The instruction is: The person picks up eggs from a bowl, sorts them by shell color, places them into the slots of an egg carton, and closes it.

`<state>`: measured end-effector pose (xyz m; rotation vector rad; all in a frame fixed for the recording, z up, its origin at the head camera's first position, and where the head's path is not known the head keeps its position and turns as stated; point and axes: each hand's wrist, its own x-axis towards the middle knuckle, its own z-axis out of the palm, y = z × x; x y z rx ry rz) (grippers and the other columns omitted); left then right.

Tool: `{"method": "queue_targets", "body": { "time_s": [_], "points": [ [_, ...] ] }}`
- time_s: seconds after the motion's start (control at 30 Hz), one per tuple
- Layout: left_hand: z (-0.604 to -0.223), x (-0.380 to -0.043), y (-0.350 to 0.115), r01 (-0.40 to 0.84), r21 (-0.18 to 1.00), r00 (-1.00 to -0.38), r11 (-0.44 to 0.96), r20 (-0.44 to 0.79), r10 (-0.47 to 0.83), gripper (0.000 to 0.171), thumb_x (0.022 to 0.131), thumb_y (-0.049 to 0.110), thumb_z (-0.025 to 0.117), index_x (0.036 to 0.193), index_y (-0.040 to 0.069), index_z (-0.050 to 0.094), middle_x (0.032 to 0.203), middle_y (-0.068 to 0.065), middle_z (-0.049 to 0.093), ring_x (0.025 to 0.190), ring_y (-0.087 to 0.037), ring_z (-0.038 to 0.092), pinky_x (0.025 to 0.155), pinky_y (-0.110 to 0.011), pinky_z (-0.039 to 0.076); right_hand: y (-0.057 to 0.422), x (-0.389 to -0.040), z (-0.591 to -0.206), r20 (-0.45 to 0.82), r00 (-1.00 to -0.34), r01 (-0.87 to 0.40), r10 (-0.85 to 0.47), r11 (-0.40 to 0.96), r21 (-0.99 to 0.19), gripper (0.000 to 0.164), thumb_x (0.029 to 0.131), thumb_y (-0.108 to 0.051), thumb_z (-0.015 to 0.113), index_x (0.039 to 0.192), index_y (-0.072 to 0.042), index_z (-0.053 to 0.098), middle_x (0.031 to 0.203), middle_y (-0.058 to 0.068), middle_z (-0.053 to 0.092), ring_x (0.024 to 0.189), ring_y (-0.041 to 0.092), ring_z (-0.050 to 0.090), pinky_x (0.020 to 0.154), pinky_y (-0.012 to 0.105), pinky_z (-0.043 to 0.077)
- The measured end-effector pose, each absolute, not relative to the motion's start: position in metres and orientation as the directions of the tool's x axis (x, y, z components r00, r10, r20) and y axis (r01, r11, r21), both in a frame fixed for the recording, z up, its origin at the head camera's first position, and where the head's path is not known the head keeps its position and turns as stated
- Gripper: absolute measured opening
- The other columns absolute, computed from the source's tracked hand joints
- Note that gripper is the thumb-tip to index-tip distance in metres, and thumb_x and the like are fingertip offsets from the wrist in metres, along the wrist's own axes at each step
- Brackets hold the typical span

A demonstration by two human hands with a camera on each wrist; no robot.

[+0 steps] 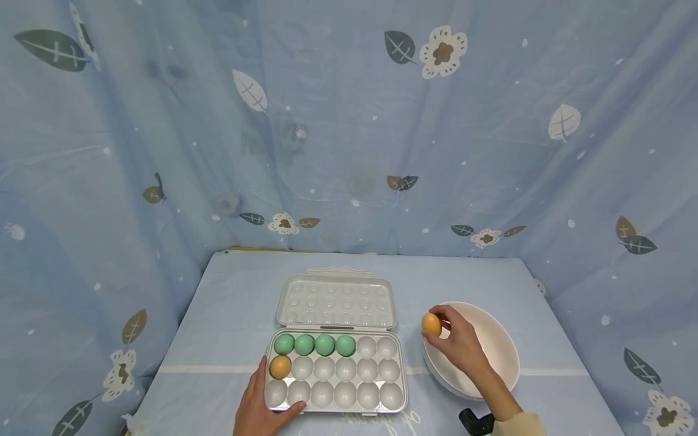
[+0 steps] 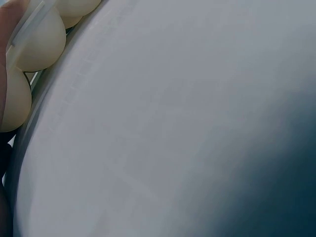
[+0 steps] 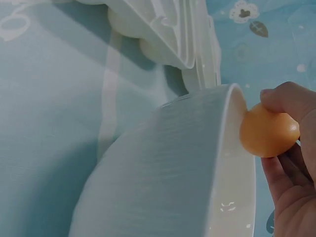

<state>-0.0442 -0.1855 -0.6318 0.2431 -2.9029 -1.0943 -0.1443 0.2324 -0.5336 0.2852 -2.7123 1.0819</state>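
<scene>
An egg box point(image 1: 405, 372) with its lid point(image 1: 338, 301) folded back lies at the middle front. Several green eggs point(image 1: 325, 345) fill the left part of its back row, and one orange egg point(image 1: 280, 367) sits at the left end of the middle row. My left hand point(image 1: 262, 402) rests on the box's front left corner, fingers along the left side and thumb at the front edge. Over the left rim of a white bowl point(image 1: 498, 345), my right hand point(image 1: 460, 342) pinches another orange egg point(image 3: 269, 131) between thumb and fingers.
A patterned blue cloth point(image 1: 327, 121) hangs behind and on both sides of the table point(image 1: 218, 321). Beside the right wrist is a black object point(image 1: 475, 422) at the front edge of the view. The bowl stands right of the egg box.
</scene>
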Motion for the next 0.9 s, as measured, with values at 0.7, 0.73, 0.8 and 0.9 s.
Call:
{"method": "queue_targets", "body": {
  "time_s": [0.7,0.73,0.8,0.9],
  "points": [
    [-0.633,-0.041,-0.188,-0.104,0.666,-0.989,0.739,0.008,-0.147,0.136,0.066,0.073,0.084,0.161,0.0,0.02,0.151,-0.027,0.045,0.13,-0.046,0.054,0.1,-0.064,0.049,0.166,-0.15,-0.531,0.259,-0.949,-0.316,-0.183,0.593,-0.74,0.047,0.081,-0.006,0.088,0.121,-0.01,0.064,0.116,0.001,0.068,0.113,0.024,0.067,0.097,0.038,0.058],
    [-0.633,-0.04,-0.188,-0.102,0.667,-0.989,0.738,0.012,-0.148,0.136,0.066,0.073,0.084,0.161,0.0,0.02,0.151,-0.027,0.045,0.129,-0.046,0.054,0.1,-0.064,0.05,0.162,-0.15,-0.531,0.267,-0.943,-0.332,-0.197,0.589,-0.737,0.047,0.08,-0.006,0.088,0.12,-0.011,0.064,0.116,0.001,0.068,0.113,0.024,0.067,0.097,0.038,0.058],
    [-0.633,-0.04,-0.188,-0.097,0.667,-0.989,0.739,0.019,-0.147,0.135,0.067,0.073,0.084,0.161,0.0,0.021,0.15,-0.027,0.045,0.128,-0.047,0.055,0.099,-0.064,0.05,0.155,-0.15,-0.532,0.28,-0.933,-0.359,-0.225,0.574,-0.736,0.047,0.08,-0.005,0.088,0.12,-0.011,0.064,0.115,0.0,0.068,0.112,0.022,0.068,0.096,0.037,0.058],
    [-0.634,-0.039,-0.19,-0.088,0.667,-0.988,0.74,0.033,-0.148,0.135,0.066,0.072,0.085,0.161,-0.001,0.021,0.15,-0.027,0.046,0.127,-0.047,0.055,0.098,-0.064,0.05,0.145,-0.15,-0.532,0.292,-0.919,-0.392,-0.263,0.561,-0.729,0.048,0.08,-0.005,0.088,0.12,-0.012,0.063,0.115,-0.001,0.067,0.111,0.021,0.068,0.096,0.036,0.058]
  ]
}}
